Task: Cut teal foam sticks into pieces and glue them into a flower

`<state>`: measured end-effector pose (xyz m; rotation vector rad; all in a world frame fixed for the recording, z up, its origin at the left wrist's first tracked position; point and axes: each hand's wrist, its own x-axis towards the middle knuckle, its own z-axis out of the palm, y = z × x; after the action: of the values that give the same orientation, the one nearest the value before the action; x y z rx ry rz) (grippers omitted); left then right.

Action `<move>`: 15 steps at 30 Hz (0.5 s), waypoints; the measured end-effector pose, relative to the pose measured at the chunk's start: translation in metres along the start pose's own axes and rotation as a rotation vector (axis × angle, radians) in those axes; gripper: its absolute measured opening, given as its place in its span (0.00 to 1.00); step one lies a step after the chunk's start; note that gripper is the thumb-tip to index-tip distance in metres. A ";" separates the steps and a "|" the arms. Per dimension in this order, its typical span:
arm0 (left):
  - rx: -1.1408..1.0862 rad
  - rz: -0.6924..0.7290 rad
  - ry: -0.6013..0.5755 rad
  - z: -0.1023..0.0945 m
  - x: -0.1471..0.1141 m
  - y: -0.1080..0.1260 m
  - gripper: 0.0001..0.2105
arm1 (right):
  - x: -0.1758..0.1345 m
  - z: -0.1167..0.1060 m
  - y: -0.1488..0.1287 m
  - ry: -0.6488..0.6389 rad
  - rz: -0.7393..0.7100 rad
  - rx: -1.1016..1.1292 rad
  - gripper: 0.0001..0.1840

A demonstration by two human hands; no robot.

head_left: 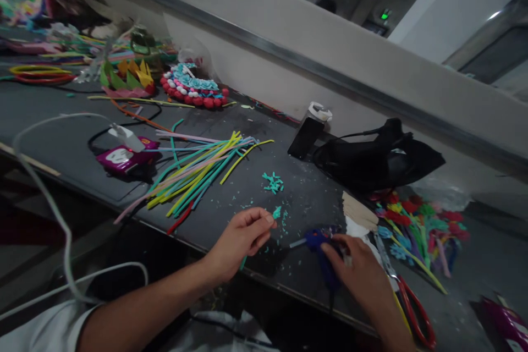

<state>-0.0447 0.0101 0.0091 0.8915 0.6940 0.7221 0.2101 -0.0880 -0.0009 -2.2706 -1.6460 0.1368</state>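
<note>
Between the thumb and fingers of my left hand point(247, 234) is a teal pipe cleaner, its small tufted tip point(276, 212) standing out past the fingertips. A bit of its stem appears below the hand. My right hand point(357, 264) is closed around the front part of a blue hot glue gun point(317, 238), which lies at the table's front edge with a glue stick poking out of its back end. Just beyond my left hand is a small pile of cut teal pieces point(273, 182). Tiny teal scraps are scattered between the hands.
A bundle of coloured pipe cleaners point(202, 170) lies left, near a purple power strip point(124, 157) with a white cable. Behind stand a phone point(306, 137) and a black bag point(375, 159). Red-handled scissors point(414, 308) and fuzzy flowers point(421, 225) are at the right.
</note>
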 end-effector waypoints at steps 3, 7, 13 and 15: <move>0.012 0.006 -0.014 0.001 0.000 0.000 0.13 | 0.030 -0.012 -0.022 0.133 -0.034 0.147 0.18; 0.028 0.000 -0.008 0.002 0.001 0.000 0.13 | 0.088 0.007 -0.055 0.039 -0.094 0.251 0.11; 0.032 -0.006 0.003 -0.001 0.002 0.001 0.12 | 0.155 0.058 -0.069 -0.152 -0.105 0.230 0.13; 0.027 -0.008 0.002 -0.002 0.002 0.000 0.12 | 0.165 0.068 -0.069 -0.198 -0.109 0.214 0.14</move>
<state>-0.0451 0.0125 0.0079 0.9120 0.7100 0.7087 0.1830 0.1000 -0.0232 -2.0576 -1.7535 0.5010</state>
